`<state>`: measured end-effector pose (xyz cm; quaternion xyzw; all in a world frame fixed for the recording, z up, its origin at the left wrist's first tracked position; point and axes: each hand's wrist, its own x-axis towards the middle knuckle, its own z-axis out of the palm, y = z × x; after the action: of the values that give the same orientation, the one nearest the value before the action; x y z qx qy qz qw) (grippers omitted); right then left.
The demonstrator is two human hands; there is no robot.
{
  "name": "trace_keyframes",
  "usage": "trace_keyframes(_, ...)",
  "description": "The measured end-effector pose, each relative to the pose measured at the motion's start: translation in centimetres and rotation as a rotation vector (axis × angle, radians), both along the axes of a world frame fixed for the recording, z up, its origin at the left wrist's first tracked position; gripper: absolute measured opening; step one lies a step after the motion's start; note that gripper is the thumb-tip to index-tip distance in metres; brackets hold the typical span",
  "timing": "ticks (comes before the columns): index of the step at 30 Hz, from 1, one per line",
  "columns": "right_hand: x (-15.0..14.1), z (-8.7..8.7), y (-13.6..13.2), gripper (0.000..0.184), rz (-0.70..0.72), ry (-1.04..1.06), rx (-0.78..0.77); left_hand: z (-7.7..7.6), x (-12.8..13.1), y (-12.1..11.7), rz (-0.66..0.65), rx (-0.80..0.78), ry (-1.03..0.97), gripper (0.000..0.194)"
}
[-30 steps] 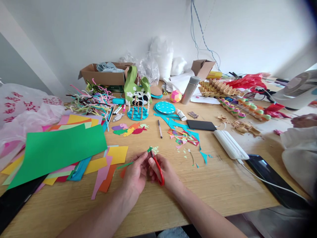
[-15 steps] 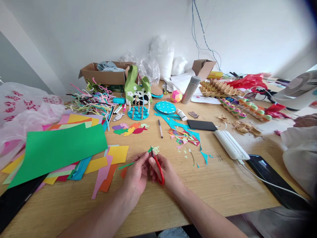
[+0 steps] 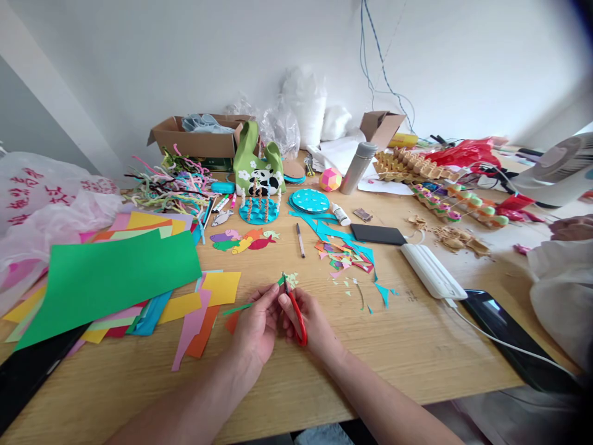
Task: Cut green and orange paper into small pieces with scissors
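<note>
My right hand (image 3: pixel 311 320) is closed around the red handles of a pair of scissors (image 3: pixel 296 312), whose blades point away from me. Close beside it, my left hand (image 3: pixel 256 322) pinches a narrow green paper strip (image 3: pixel 238 308); one end pokes out left of the hand and the other meets the scissor blades. Small pale green paper snippets (image 3: pixel 291 280) lie on the table just past the blade tips. Beyond the hands is a cluster of coloured paper fish (image 3: pixel 244 241). An orange paper piece (image 3: pixel 231 322) is partly hidden under my left hand.
A large green sheet (image 3: pixel 125 284) covers coloured papers at left. Paper scraps (image 3: pixel 345 254) and a pen (image 3: pixel 301 240) lie ahead. Rightward are a white power bank (image 3: pixel 430 270), its cable and a phone (image 3: pixel 514 337). Another person's hand (image 3: pixel 572 227) shows at the far right.
Almost nothing differs. Both hands, the scissors and the green strip keep nearly the same place; the view has shifted very slightly.
</note>
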<state>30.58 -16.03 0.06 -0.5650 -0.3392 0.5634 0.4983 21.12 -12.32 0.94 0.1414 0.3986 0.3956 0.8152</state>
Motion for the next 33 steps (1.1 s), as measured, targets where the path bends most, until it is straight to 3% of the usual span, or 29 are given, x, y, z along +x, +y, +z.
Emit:
trace_keyframes(16,0.0,-0.3,-0.2,0.052,-0.024,0.021,-0.014,0.3,0.1,-0.1,-0.010,0.017,0.006,0.020)
trace_keyframes(25,0.3,0.1,-0.4,0.051,-0.002,0.005,-0.007,0.3,-0.3,1.0,0.097,0.123,0.052,0.014)
trace_keyframes(33,1.2,0.9,-0.8,0.051,0.146,-0.081,-0.006,0.7,-2.1,3.3,-0.098,0.204,0.066,0.018)
